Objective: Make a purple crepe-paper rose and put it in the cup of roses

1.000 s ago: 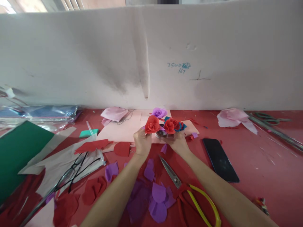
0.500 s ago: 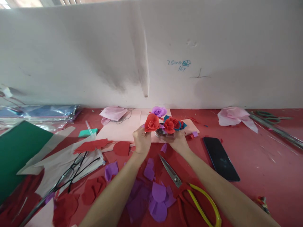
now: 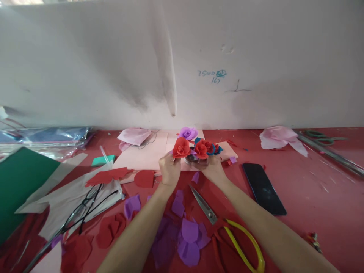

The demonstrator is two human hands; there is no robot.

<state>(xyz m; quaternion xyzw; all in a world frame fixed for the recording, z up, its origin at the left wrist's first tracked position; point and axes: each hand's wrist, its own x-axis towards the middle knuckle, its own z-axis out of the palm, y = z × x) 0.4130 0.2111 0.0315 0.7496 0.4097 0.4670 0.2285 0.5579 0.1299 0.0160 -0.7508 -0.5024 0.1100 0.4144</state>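
My left hand [image 3: 170,168] is closed, with a red paper flower [image 3: 181,148] rising at its fingertips; the stem is hidden. My right hand [image 3: 213,167] is beside it, fingers curled in behind a cluster of red paper flowers [image 3: 201,149] with blue petals [image 3: 218,149]. What those fingers grip is hidden. Between the hands shows the rim of a small round object [image 3: 189,159], mostly covered. A purple paper flower [image 3: 187,133] stands just behind the red one. Pale pink sheets [image 3: 145,155] lie under and behind the hands.
Open scissors [image 3: 211,216] with red and yellow handles lie between my forearms, near purple paper petals [image 3: 190,230]. A phone [image 3: 264,189] lies at right. Glasses [image 3: 82,207], red paper pieces [image 3: 109,175] and a green sheet [image 3: 25,189] are at left. A white wall [image 3: 113,57] rises behind the red table.
The whole view has shifted slightly, with things now a little further left and up. Both hands and the flowers keep nearly the same pose.
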